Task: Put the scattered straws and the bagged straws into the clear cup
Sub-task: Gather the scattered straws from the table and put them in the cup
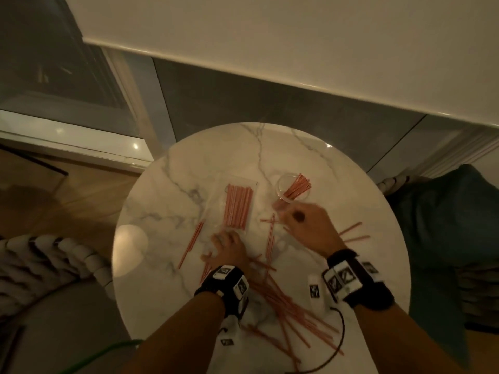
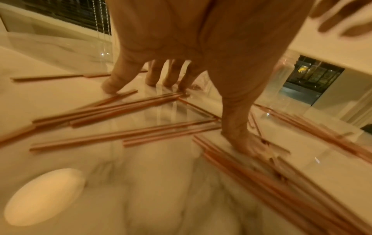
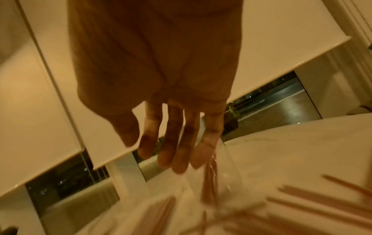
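A clear cup [image 1: 286,184] stands at the back right of the round marble table [image 1: 167,201], with a bunch of pink straws [image 1: 298,187] in it. To its left lies a clear bag of straws [image 1: 237,206]. Loose straws [image 1: 291,306] are scattered over the near half. My left hand [image 1: 225,245] is spread just below the bag; its fingertips [image 2: 109,89] and thumb [image 2: 241,143] press on loose straws [image 2: 112,109]. My right hand [image 1: 294,215] is blurred just in front of the cup, its fingers [image 3: 177,135] straight and empty above the cup [image 3: 227,182].
Two white marker tags [image 1: 314,288] and a dark cable [image 1: 341,333] lie on the table's near right. A striped cushion [image 1: 54,260] sits left of the table and a dark seat [image 1: 445,225] to the right. A window with a white blind [image 1: 270,36] is behind.
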A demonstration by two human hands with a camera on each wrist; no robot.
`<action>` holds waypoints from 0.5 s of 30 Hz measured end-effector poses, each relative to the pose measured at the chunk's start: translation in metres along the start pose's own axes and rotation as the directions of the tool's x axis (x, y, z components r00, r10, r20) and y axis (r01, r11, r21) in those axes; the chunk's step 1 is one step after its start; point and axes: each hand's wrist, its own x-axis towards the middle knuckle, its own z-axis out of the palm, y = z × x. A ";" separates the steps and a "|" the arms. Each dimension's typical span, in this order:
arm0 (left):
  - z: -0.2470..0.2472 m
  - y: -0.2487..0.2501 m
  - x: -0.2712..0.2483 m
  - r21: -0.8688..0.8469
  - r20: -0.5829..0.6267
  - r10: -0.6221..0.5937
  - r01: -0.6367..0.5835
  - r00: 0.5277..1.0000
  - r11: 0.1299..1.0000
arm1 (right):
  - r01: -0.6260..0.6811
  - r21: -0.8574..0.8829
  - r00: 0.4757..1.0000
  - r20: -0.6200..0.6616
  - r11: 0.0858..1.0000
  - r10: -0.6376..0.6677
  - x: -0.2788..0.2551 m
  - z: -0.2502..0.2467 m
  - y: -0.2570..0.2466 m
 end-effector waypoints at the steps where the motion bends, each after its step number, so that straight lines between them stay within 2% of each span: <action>1: -0.004 -0.002 -0.001 -0.021 0.025 0.019 -0.019 0.999 1.000 | -0.010 -0.119 0.995 0.098 0.993 0.021 -0.012 0.011 0.009; 3: -0.012 -0.006 -0.004 -0.051 0.001 0.088 -0.087 0.996 0.995 | -0.031 -0.264 0.962 0.253 0.964 0.101 -0.032 0.033 0.028; 4: -0.017 -0.011 -0.008 -0.046 -0.060 0.140 -0.143 0.988 0.989 | -0.086 -0.273 0.938 0.302 0.958 0.170 -0.045 0.043 0.033; 5: -0.023 -0.018 -0.013 -0.038 -0.136 0.194 -0.201 0.972 0.979 | -0.151 -0.281 0.915 0.324 0.948 0.242 -0.058 0.053 0.036; 7: -0.032 -0.034 -0.022 -0.029 -0.263 0.251 -0.268 0.932 0.963 | -0.254 -0.321 0.896 0.277 0.913 0.347 -0.085 0.068 0.042; 9: -0.039 -0.051 -0.027 -0.079 -0.338 0.200 -0.240 0.920 0.968 | -0.321 -0.393 0.853 0.275 0.862 0.443 -0.107 0.076 0.052; 11: -0.047 -0.066 -0.028 -0.104 -0.341 0.120 -0.164 0.932 0.981 | -0.373 -0.399 0.807 0.305 0.837 0.505 -0.123 0.077 0.059; 13: -0.049 -0.076 -0.024 -0.124 -0.268 0.031 -0.066 0.963 0.990 | -0.391 -0.383 0.782 0.341 0.837 0.522 -0.134 0.077 0.063; 15: -0.043 -0.082 -0.022 -0.160 -0.161 -0.037 0.011 0.986 0.987 | -0.365 -0.390 0.787 0.356 0.845 0.504 -0.144 0.082 0.062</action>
